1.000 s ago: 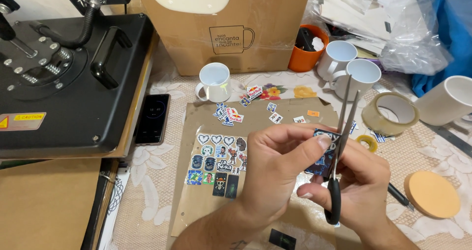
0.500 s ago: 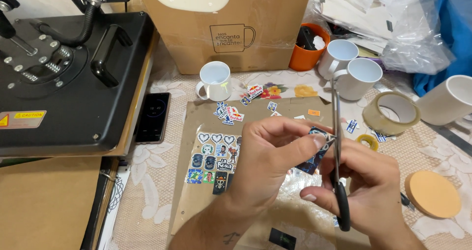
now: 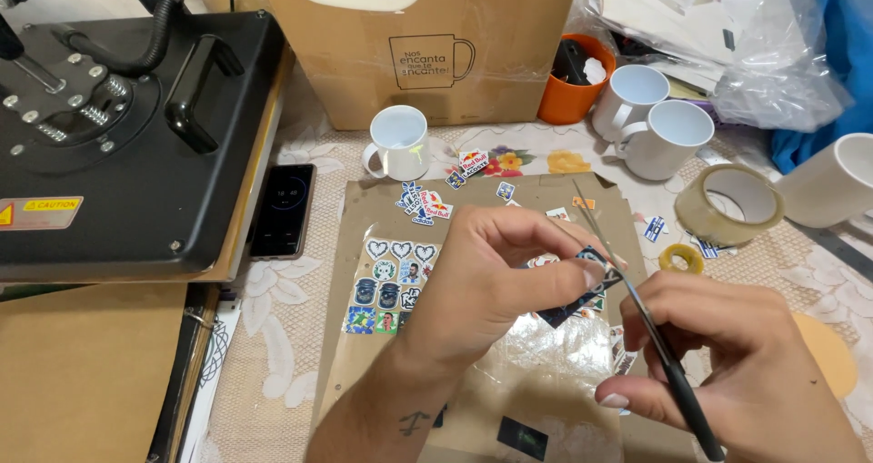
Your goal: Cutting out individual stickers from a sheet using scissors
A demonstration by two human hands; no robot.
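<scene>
My left hand (image 3: pixel 496 276) pinches a small dark printed sticker piece (image 3: pixel 582 286) between thumb and fingers, above a brown paper sheet (image 3: pixel 546 386). My right hand (image 3: pixel 727 358) grips a pair of scissors (image 3: pixel 637 317) with black handles; the thin blades slant up and left and meet the sticker's edge. Several cut stickers (image 3: pixel 393 283) lie in rows on the brown sheet, left of my left hand. More loose stickers (image 3: pixel 426 204) lie near the sheet's top edge.
A black heat press (image 3: pixel 127 135) fills the left, with a phone (image 3: pixel 284 210) beside it. A cardboard box (image 3: pixel 427 45), white mugs (image 3: pixel 398 143) (image 3: pixel 668 137) (image 3: pixel 832 179), an orange cup (image 3: pixel 573 90), tape rolls (image 3: pixel 729 204) (image 3: pixel 680 258) and a round cork coaster (image 3: pixel 832 354) stand around.
The scissors have tilted from nearly upright to slanting left, and my right hand has dropped lower and to the right. My left hand keeps the sticker piece, turned slightly.
</scene>
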